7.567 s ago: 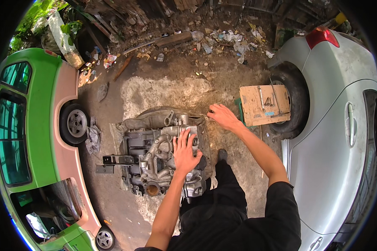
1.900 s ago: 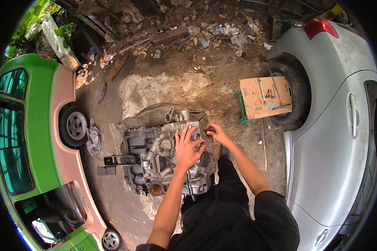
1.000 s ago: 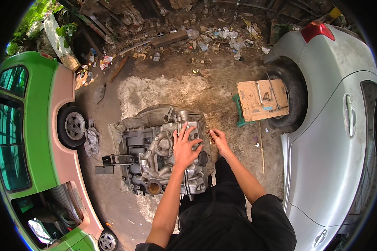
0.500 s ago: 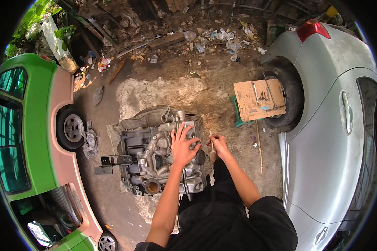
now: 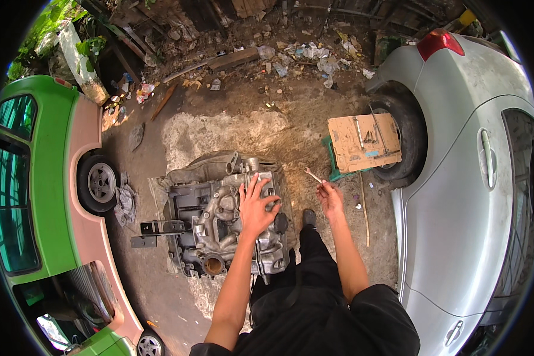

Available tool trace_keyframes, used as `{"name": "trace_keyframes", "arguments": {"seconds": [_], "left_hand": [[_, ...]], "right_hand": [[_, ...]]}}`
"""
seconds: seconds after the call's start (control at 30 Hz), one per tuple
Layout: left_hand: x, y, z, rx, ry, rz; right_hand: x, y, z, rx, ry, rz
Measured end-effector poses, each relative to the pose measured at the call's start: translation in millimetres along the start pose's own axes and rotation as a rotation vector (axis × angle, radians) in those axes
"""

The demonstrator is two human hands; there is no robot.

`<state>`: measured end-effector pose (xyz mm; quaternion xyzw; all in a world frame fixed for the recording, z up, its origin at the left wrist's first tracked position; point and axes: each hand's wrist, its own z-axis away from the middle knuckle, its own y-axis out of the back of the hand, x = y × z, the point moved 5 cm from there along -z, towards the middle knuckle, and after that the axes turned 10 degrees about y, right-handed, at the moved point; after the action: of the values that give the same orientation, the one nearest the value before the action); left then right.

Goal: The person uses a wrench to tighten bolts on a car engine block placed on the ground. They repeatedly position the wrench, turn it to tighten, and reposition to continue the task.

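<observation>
Wrench [image 5: 314, 176]: in the right hand [image 5: 331, 200], its forked head beyond the fingertips, pointing forward and to the left; clear of all other metal.
Engine [image 5: 225, 204]: under the left hand [image 5: 257, 210], spreading mostly to that hand's left; well apart from the right.
Left hand: palm down on the engine near its right side, fingers spread, gripping nothing that shows.
Right hand: fingers and thumb closed on the wrench shaft; the two hands are apart.
Engine work: judged to be a bracing-and-readying step, the left steadying, the right adjusting its hold.
Wrench handling: a next move would seem to call for a settled grip, and for care around the left fingers if the head came to the engine.
Board [image 5: 345, 152]: beyond and right of the right hand, bearing tools [image 5: 358, 132], on a green stool [image 5: 337, 175].
Silver car [image 5: 457, 207]: right of both hands.
</observation>
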<state>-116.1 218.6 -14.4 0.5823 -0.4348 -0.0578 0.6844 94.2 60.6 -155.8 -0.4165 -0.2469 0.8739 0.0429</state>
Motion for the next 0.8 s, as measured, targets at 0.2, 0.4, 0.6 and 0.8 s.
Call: {"name": "trace_keyframes", "arguments": {"seconds": [0.2,0.4,0.6,0.8], "left_hand": [[-0.1,0.6,1.1,0.006,0.005,0.013],[1.0,0.4,0.7,-0.011,0.019,0.006],[0.9,0.0,0.3,-0.017,0.018,-0.004],[-0.2,0.0,0.9,-0.014,0.016,0.004]], "right_hand": [[63.8,-3.4,42.9,-0.221,-0.280,0.021],[67.5,-30.8,35.2,-0.306,-0.312,0.190],[72.2,-48.0,28.5,-0.380,-0.067,0.503],[83.6,-38.7,36.3,-0.264,0.056,0.575]]}}
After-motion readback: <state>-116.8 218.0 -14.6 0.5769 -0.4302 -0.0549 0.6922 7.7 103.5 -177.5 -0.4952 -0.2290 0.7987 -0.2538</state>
